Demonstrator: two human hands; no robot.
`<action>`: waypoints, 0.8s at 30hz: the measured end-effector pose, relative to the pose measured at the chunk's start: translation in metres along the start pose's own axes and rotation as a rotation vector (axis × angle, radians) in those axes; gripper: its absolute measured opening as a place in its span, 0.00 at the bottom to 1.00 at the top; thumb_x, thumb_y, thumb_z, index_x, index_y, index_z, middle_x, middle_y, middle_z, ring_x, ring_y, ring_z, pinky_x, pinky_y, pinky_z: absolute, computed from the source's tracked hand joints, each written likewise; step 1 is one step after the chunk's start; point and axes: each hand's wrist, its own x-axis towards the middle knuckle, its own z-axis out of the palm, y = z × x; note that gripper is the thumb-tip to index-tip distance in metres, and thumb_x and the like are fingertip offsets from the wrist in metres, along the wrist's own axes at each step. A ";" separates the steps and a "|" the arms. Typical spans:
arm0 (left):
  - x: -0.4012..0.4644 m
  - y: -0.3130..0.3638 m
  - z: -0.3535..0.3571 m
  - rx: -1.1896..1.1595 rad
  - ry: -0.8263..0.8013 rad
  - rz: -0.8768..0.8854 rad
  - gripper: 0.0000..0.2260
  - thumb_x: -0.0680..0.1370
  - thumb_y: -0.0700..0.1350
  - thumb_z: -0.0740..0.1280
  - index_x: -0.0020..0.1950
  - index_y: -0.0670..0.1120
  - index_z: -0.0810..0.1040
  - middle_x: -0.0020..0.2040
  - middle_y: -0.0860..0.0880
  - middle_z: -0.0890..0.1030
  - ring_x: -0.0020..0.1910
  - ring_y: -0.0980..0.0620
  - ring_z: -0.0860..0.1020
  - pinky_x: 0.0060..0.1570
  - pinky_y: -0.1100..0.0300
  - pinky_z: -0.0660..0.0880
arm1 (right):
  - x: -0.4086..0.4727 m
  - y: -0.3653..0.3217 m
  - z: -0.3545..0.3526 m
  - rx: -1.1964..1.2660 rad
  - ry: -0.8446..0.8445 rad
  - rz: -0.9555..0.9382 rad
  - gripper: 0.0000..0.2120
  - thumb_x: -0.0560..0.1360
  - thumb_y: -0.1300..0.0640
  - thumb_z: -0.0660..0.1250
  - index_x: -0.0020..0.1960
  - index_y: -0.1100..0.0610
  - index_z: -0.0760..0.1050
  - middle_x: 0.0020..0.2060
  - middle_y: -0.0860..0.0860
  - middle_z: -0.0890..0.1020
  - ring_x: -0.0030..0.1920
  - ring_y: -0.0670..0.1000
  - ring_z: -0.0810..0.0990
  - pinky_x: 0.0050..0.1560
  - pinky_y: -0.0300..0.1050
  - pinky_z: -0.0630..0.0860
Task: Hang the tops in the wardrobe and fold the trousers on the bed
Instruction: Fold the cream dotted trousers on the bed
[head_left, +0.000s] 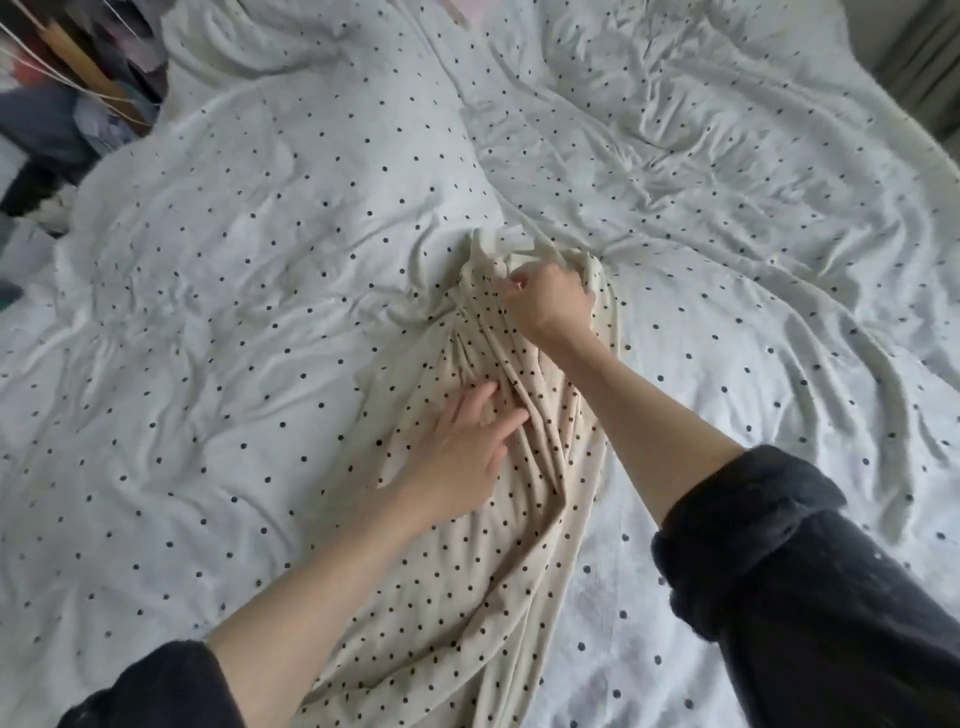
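right hand (550, 299) grip bunching cream dotted garment (467, 571) | left hand (462, 457) grip spread, pressing it | bed (234, 234)

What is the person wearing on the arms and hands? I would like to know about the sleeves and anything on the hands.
Both sleeves are dark, navy or black. The right sleeve is rolled into a thick cuff; the left sleeve is pushed up. The left hand and right hand are bare.

Open rumpled bedding (260, 338) L & R of the spotted garment (467, 571); clutter pile (67, 104) far-left edge.
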 end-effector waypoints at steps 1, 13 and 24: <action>-0.002 -0.001 0.002 0.011 -0.002 0.013 0.21 0.82 0.43 0.52 0.75 0.55 0.57 0.77 0.50 0.45 0.76 0.50 0.43 0.73 0.45 0.47 | 0.008 -0.003 0.004 -0.027 -0.015 0.027 0.19 0.78 0.46 0.55 0.37 0.55 0.75 0.46 0.55 0.80 0.56 0.57 0.77 0.64 0.58 0.68; 0.013 -0.006 0.002 0.149 -0.007 0.033 0.22 0.81 0.57 0.51 0.74 0.64 0.50 0.75 0.56 0.39 0.74 0.52 0.39 0.72 0.44 0.43 | 0.029 0.021 -0.026 0.523 0.215 0.169 0.12 0.76 0.57 0.60 0.34 0.58 0.69 0.26 0.49 0.70 0.28 0.47 0.67 0.27 0.38 0.65; -0.003 -0.003 0.026 0.240 -0.048 0.086 0.22 0.79 0.61 0.47 0.68 0.68 0.38 0.70 0.51 0.24 0.68 0.48 0.21 0.66 0.46 0.25 | -0.033 0.053 -0.028 0.673 -0.192 0.420 0.11 0.72 0.53 0.71 0.39 0.58 0.74 0.32 0.53 0.79 0.28 0.49 0.76 0.28 0.40 0.75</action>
